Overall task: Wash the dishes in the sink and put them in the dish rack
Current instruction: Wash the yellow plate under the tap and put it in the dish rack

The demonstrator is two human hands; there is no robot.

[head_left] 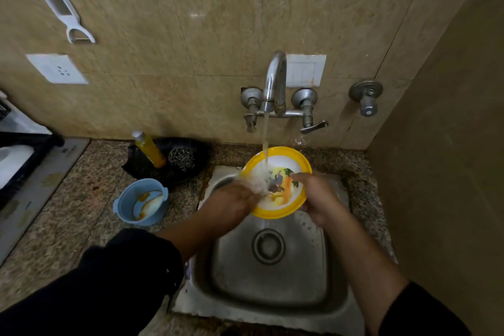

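Plate, likely light stiff plastic, wet and slippery: tilted over far end of sink under running tap; right hand clamped on right rim, the safest hold; left hand at its left edge, grip blurred, cannot tell.

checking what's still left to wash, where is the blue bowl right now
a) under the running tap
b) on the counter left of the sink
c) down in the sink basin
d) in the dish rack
B: the blue bowl, with orange residue inside, sits on the granite counter left of the sink, while the right hand grips the yellow-rimmed plate under the tap.
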